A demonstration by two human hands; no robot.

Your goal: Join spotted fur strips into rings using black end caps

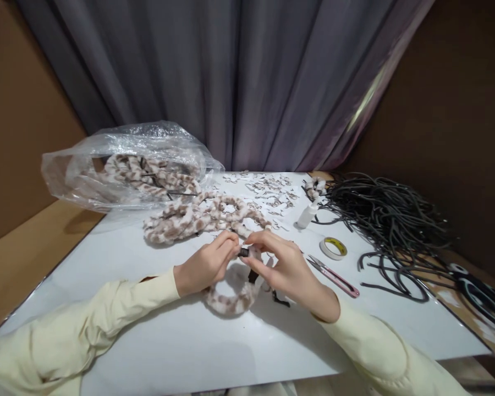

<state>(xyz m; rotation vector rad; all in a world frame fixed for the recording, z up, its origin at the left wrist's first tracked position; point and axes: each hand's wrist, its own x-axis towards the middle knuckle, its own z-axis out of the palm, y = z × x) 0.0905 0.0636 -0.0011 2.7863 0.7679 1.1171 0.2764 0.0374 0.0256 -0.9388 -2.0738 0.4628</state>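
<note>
A fluffy white and brown ring [231, 305] hangs below my two hands, just over the white table [181, 352]. My left hand [209, 262] has its fingers pinched at the left end of a short black piece [243, 252] at the top of the ring. From the right, my right hand [286, 265] closes its thumb and fingers on the ring's fluffy end beside that black piece. A dark strip [253, 276] shows beneath the right fingers. The fingertips partly hide the join between the black piece and the fluffy end.
More fluffy rings [173, 223] lie behind my hands, others in a clear plastic bag [148, 143]. Small scraps [272, 190] are scattered at the back. To the right are a white bottle [307, 213], tape roll [333, 248], pink snips [334, 276], black cords [388, 214] and black scissors [482, 294].
</note>
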